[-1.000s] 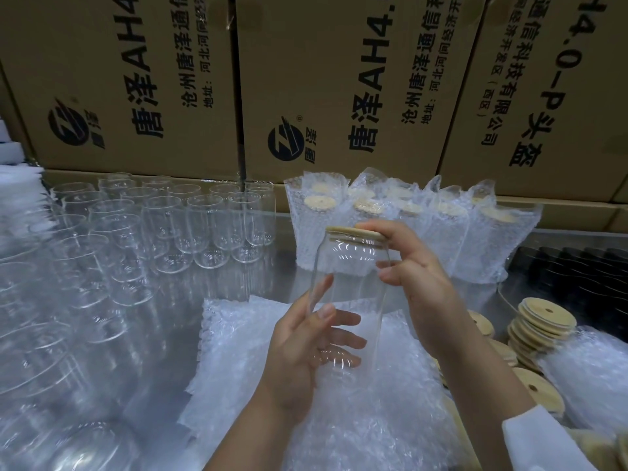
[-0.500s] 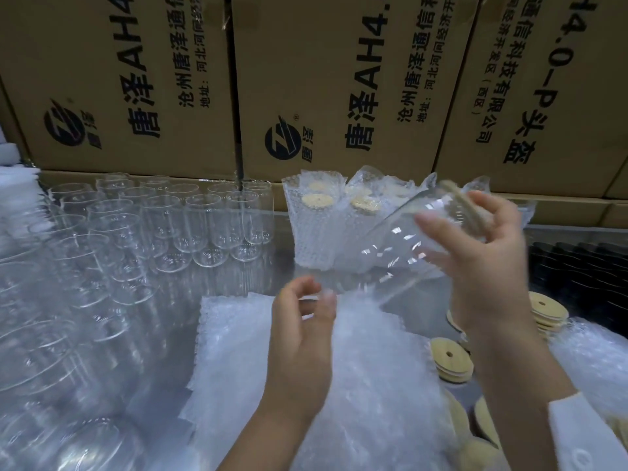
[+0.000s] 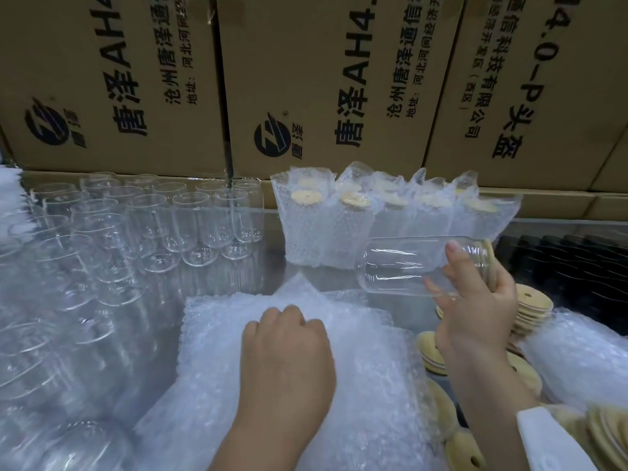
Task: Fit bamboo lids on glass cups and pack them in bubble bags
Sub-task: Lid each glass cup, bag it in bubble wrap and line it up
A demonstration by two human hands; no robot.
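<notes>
The right hand (image 3: 475,321) grips the clear glass cup (image 3: 401,266) on its side, base pointing left and its round bamboo lid (image 3: 489,263) seated at the right end. This probably readies it to slide base-first into a bag. The cup is empty and streaked with glare, and hangs above the bench (image 3: 268,280), just right of the stack of white bubble bags (image 3: 367,362). There the left hand (image 3: 285,348), fingers curled, seems to pinch the top bag.

Shiny table (image 3: 268,280), empty glass cups (image 3: 190,226) left, bubble bags (image 3: 367,368) centre, bagged cups (image 3: 373,226) (lidded) behind, bamboo lids (image 3: 533,311) right.

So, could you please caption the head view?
Right hand holds a lidded glass cup sideways; left hand grips a bubble bag.
</notes>
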